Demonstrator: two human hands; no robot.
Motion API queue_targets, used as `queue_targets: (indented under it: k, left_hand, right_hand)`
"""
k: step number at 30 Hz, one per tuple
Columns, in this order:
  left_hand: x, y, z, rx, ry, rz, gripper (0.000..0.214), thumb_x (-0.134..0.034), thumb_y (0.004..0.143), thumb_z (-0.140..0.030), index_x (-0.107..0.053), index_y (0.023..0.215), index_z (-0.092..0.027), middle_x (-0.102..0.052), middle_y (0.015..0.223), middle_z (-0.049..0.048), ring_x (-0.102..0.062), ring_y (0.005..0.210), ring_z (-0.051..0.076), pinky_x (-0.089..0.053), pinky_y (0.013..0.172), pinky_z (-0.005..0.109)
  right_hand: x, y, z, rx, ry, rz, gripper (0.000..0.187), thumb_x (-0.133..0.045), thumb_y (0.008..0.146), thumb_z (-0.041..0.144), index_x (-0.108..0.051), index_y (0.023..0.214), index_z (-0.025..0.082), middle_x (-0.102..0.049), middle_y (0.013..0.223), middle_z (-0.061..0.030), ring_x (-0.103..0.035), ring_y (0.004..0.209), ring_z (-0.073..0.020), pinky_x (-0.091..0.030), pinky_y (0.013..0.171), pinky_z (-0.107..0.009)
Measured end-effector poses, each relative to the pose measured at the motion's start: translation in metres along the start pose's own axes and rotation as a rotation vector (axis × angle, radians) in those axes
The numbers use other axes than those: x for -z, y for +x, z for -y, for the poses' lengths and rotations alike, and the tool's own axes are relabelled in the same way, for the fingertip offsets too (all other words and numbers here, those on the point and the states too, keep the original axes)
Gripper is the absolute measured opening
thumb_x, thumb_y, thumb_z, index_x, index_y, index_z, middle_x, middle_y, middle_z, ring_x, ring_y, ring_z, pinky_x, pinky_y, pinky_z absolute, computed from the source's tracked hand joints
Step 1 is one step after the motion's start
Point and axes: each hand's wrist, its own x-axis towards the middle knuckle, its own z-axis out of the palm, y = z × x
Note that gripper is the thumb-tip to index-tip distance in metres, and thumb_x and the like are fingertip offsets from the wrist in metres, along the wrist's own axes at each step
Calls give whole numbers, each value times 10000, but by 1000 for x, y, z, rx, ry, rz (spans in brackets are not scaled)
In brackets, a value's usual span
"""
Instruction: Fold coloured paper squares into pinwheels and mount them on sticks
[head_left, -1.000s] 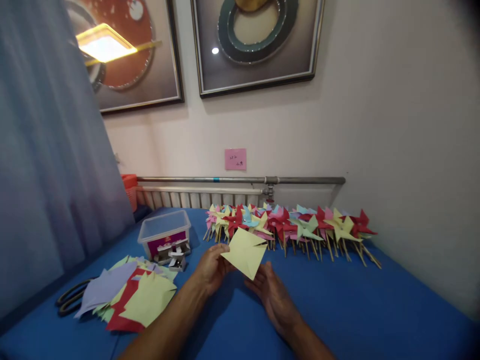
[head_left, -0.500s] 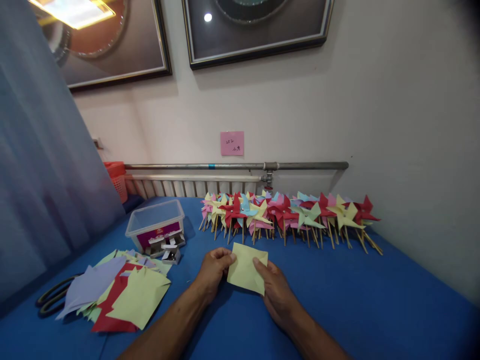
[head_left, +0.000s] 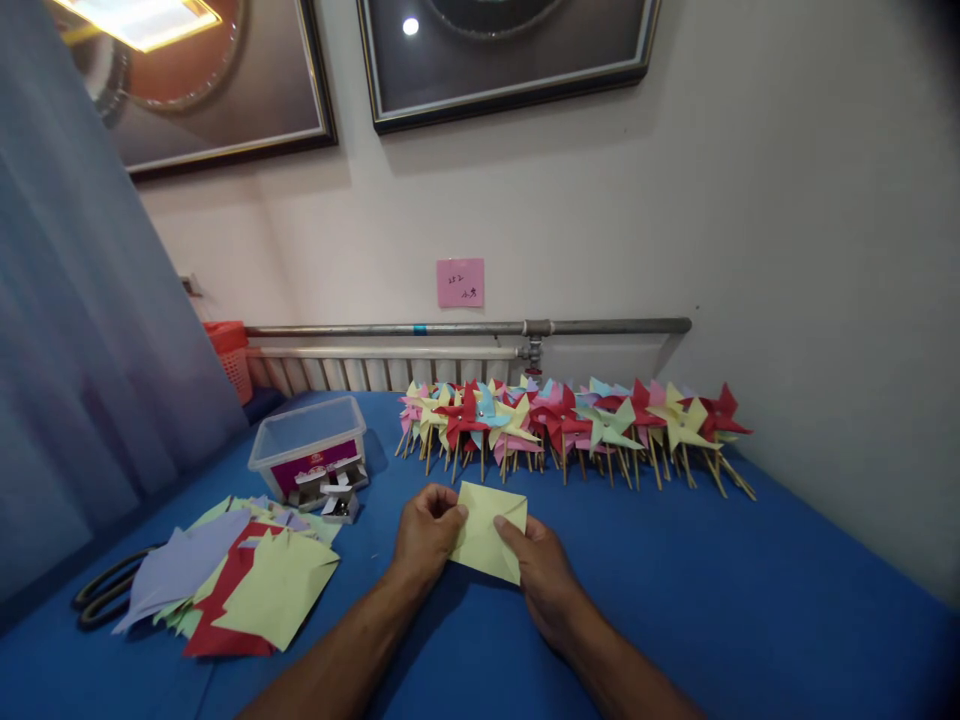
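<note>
A pale yellow paper square [head_left: 487,530] is held low over the blue table [head_left: 675,600] between both my hands. My left hand [head_left: 426,535] pinches its left edge with fingers curled. My right hand [head_left: 541,572] grips its right lower side, thumb on top of the sheet. A corner of the paper is folded toward the middle.
A long row of finished paper pinwheels [head_left: 570,425] on sticks lies along the wall. A pile of cut coloured sheets [head_left: 247,585] lies at left, with scissors [head_left: 105,595] beside it. A clear plastic box [head_left: 309,455] and small metal parts [head_left: 330,495] sit behind the pile.
The yellow sheet came down from a raised tilt to low over the table. My right hand, open under it before, now grips its right side. The view tilted downward.
</note>
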Motion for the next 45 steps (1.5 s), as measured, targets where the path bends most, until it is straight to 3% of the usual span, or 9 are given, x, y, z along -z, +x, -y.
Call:
queue_targets:
  k: [6, 12, 20, 26, 29, 32, 36, 40, 45]
  left_hand:
    - [0, -10, -5, -323, 291, 27, 36, -661, 706, -200, -656, 671, -193, -602, 672, -5, -515, 631, 136, -401, 619, 247]
    - [5, -13, -2, -608, 476, 233, 212, -546, 763, -57, -691, 749, -211, -689, 850, 54, -631, 835, 189, -470, 791, 289]
    - [6, -14, -5, -663, 564, 260, 248, -521, 814, -56, -714, 788, -211, -694, 942, 80, -651, 865, 188, -494, 770, 278]
    - [6, -18, -9, -685, 579, 269, 230, -544, 817, -84, -735, 821, -211, -698, 964, 94, -651, 873, 199, -506, 786, 297]
    - [5, -17, -12, -584, 497, 198, 130, -624, 770, -121, -718, 802, -204, -690, 899, 67, -626, 811, 189, -486, 753, 289]
    - [4, -12, -12, -264, 356, 92, 71, -695, 750, -250, -678, 723, -186, -619, 686, 13, -543, 641, 151, -417, 615, 259]
    - [1, -6, -10, 86, 80, 209, 289, -812, 604, -382, -623, 643, -167, -570, 568, -17, -475, 522, 114, -360, 533, 245]
    - [-2, -8, -10, 194, -34, 244, 345, -840, 495, -369, -570, 582, -173, -570, 540, -14, -472, 484, 105, -353, 509, 246]
    - [-3, -9, -8, 230, -23, 219, 307, -804, 494, -345, -563, 574, -174, -592, 529, 1, -496, 471, 113, -372, 499, 250]
  right_hand:
    - [2, 4, -2, -2, -20, -6, 377, -819, 719, 482, -736, 938, 185, -806, 785, -69, -772, 766, -293, -581, 632, -350]
    - [2, 3, 1, -15, -26, -17, 407, -800, 735, 502, -724, 964, 175, -803, 788, -73, -765, 744, -282, -544, 573, -316]
    - [-2, -3, 10, -33, -10, 30, 408, -812, 721, 474, -741, 981, 167, -795, 769, -65, -749, 706, -258, -517, 564, -300]
    - [3, 6, -2, 28, -54, -54, 402, -845, 656, 392, -734, 973, 170, -808, 813, -59, -751, 700, -260, -549, 613, -322]
    - [6, 9, -4, 53, -56, -93, 394, -843, 660, 399, -736, 974, 189, -809, 818, -59, -760, 737, -281, -579, 664, -359]
    - [9, 10, -3, 78, -95, -99, 396, -835, 679, 406, -744, 1003, 198, -812, 840, -63, -765, 779, -290, -595, 731, -389]
    - [8, 7, -2, 89, -202, -84, 404, -816, 696, 418, -764, 1029, 193, -817, 896, -71, -758, 798, -289, -586, 707, -372]
    - [5, 4, 0, 72, -260, -13, 395, -800, 705, 417, -774, 1024, 185, -809, 839, -61, -747, 765, -273, -563, 655, -337]
    - [3, 1, 2, 57, -278, 11, 410, -794, 707, 437, -770, 1021, 174, -800, 813, -63, -743, 767, -270, -553, 644, -324]
